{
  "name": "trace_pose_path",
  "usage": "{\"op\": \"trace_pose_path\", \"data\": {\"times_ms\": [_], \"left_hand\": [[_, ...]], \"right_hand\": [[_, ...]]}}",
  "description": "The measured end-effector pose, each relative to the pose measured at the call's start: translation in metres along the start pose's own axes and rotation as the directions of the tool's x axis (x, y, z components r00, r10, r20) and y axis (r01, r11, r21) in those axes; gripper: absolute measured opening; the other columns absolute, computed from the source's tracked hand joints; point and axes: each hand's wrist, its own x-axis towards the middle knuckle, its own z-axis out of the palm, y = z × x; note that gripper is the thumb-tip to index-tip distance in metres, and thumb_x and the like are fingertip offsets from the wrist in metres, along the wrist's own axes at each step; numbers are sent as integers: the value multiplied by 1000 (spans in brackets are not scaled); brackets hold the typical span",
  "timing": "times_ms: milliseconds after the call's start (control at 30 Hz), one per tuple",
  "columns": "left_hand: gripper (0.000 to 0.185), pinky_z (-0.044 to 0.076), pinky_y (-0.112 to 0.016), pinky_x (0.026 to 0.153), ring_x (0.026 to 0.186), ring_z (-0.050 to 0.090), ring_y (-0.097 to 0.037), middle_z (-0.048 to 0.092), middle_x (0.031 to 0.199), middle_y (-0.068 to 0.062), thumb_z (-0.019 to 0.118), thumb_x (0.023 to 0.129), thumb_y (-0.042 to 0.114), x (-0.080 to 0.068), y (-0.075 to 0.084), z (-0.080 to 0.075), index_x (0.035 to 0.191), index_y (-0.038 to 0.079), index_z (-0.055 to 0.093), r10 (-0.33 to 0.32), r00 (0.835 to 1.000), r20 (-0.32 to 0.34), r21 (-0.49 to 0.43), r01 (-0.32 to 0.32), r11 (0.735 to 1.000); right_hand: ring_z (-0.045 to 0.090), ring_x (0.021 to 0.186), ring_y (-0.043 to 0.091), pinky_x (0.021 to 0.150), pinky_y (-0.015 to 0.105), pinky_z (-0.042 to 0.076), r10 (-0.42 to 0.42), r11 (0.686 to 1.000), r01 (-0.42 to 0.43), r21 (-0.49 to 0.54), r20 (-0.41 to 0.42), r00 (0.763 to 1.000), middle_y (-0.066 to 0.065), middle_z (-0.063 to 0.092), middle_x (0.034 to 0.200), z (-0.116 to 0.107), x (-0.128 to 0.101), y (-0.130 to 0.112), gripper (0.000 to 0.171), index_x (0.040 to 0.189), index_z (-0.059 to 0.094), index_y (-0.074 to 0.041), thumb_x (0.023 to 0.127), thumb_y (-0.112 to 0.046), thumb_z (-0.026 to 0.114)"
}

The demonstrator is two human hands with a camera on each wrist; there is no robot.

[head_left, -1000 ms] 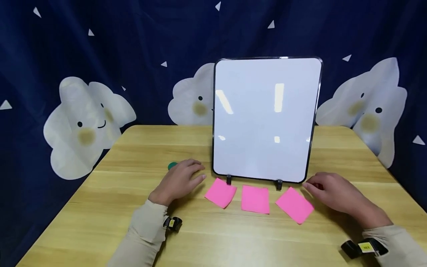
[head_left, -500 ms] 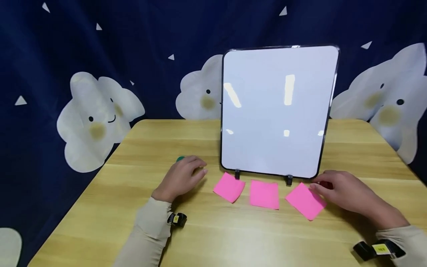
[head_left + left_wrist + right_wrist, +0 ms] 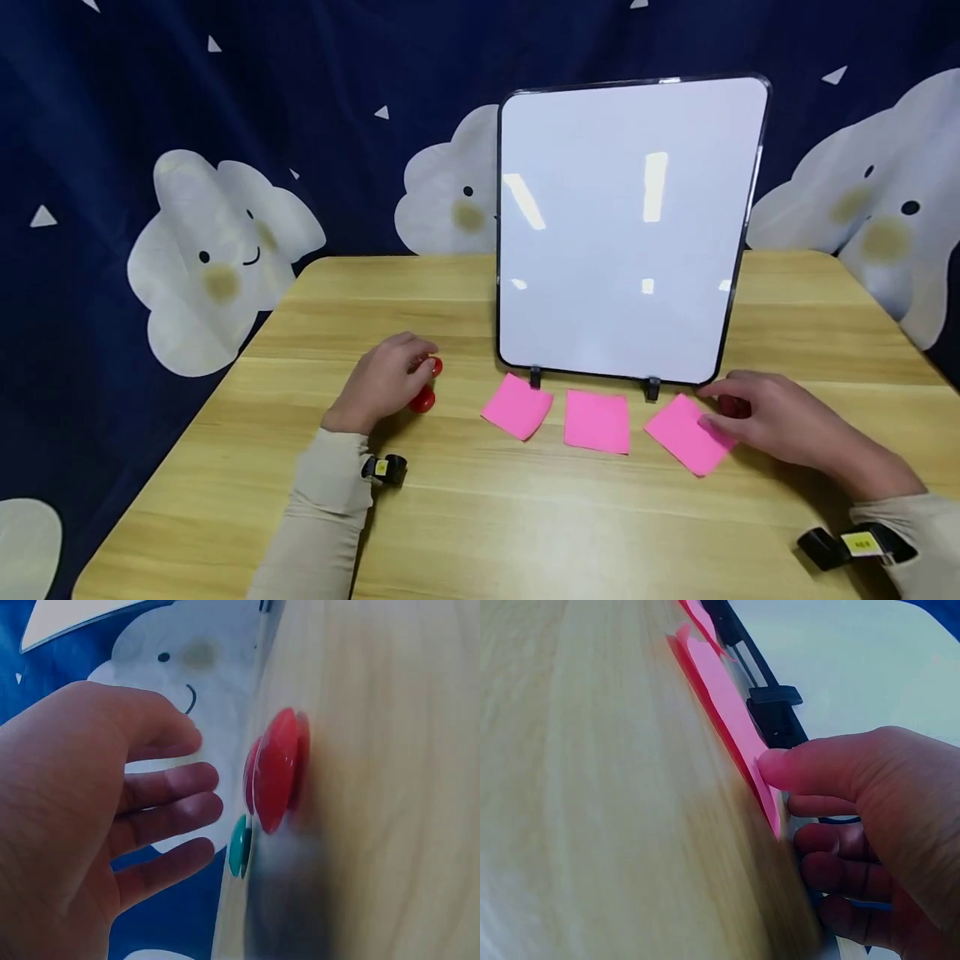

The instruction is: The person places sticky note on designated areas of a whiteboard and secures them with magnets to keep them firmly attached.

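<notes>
My left hand is over the left part of the table with relaxed, bent fingers. Just beside its thumb and fingers lie two round red magnets. In the left wrist view a gap separates the fingers from the nearer red magnet, and a green magnet shows behind. My right hand is at the whiteboard's lower right corner. Its thumb touches the edge of the rightmost pink sticky note, which lies on the table; the index finger stays apart from the thumb.
A whiteboard with a black frame stands upright on small black feet. A middle pink note and a left pink note lie before it. Behind the wooden table hangs a dark blue curtain with clouds.
My left hand has shifted left, and two red magnets now show beside it; the green one is hidden in the head view. My right thumb has come onto the right note. The head view has shifted.
</notes>
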Motion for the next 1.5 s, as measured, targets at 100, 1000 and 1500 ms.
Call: {"op": "trace_pose_path", "data": {"times_ms": [100, 1000, 1500], "left_hand": [[21, 57, -40, 82, 95, 66, -21, 69, 110, -4, 63, 96, 22, 1, -4, -1, 108, 10, 75, -38, 999, 21, -12, 39, 999], [38, 54, -40, 71, 82, 59, -22, 59, 111, -10, 66, 96, 30, -6, -3, 8, 127, 9, 69, -123, 988, 93, 34, 120, 992], [40, 54, -37, 70, 83, 57, -19, 54, 115, -10, 66, 96, 31, -7, -4, 12, 128, 7, 69, -136, 987, 88, 34, 133, 990]], "right_hand": [[47, 71, 8, 61, 26, 39, 5, 1000, -5, 3, 10, 1000, -10, 51, 76, -4, 1, -1, 29, 108, 75, -9, 84, -23, 82], [49, 75, 12, 63, 26, 40, 91, 985, -99, 142, 64, 994, -6, 55, 80, 0, -1, 4, 23, 110, 73, -11, 88, -14, 78], [51, 73, 5, 63, 24, 44, 49, 979, -48, 197, 1, 999, -10, 59, 79, 5, -4, 9, 16, 86, 67, -22, 90, -8, 74]]}}
